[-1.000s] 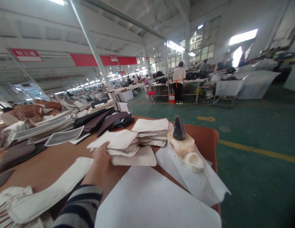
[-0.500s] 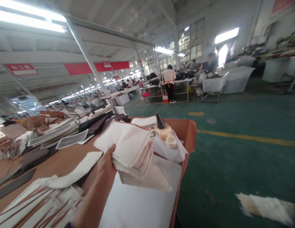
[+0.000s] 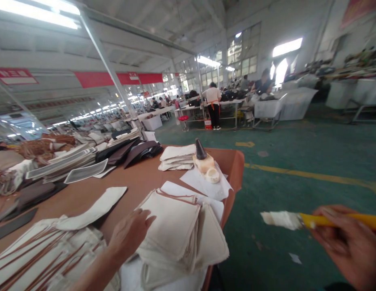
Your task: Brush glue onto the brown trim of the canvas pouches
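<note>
My left hand [image 3: 130, 232] is at the left edge of a loose, fanned stack of cream fabric pieces [image 3: 172, 222] with stitched edges. Its fingers are slightly apart, touching the top piece, and do not close round the stack. The pile lies over white sheets [image 3: 130, 275] near the table's right edge. Off to the right, above the floor, my right hand [image 3: 348, 246] grips a brush [image 3: 283, 220] by its yellow handle, its bristles coated white and pointing left.
On the brown table [image 3: 131, 176], a smaller cream stack [image 3: 177, 155] stands beside a black cone [image 3: 200, 149] and a whitish round container [image 3: 212, 175] on paper. Cream pieces with brown cords [image 3: 45, 254] lie at the left. A person [image 3: 212, 101] stands at a far table.
My left hand has brought the fabric stack down and nearer, uncovering the smaller stack behind it. My right hand has come into view with the brush, which has moved left and up.
</note>
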A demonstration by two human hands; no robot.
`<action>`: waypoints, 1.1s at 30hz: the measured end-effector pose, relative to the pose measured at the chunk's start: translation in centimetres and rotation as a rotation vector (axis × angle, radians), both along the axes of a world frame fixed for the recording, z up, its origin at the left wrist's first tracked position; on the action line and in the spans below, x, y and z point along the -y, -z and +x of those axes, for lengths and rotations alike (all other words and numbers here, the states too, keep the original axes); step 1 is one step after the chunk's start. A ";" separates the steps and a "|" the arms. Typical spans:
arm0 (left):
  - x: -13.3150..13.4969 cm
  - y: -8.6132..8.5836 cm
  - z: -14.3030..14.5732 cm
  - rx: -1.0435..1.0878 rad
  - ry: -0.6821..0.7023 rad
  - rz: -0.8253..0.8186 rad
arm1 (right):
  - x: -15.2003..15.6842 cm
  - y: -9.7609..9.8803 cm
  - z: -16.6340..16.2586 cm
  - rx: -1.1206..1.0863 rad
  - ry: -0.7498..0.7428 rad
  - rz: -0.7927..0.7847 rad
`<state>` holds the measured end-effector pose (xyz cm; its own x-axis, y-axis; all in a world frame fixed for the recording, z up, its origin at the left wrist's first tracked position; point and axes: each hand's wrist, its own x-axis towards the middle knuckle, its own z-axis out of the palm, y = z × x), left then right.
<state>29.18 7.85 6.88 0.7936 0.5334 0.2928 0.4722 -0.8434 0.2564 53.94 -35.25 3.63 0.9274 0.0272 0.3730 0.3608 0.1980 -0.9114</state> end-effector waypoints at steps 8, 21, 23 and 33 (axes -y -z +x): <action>1.7 2.0 13.0 -0.432 0.547 0.105 | -13.6 -2.6 9.1 0.138 -0.253 -0.257; 3.8 -5.7 10.0 -0.413 0.435 -0.074 | -22.8 3.1 15.7 0.651 -0.331 -0.695; 4.8 -5.1 9.3 -0.403 0.403 -0.148 | -22.0 3.2 15.0 0.700 -0.359 -0.712; 9.8 -3.6 6.2 0.004 0.276 -0.766 | -16.3 1.4 8.5 0.592 -0.297 -0.504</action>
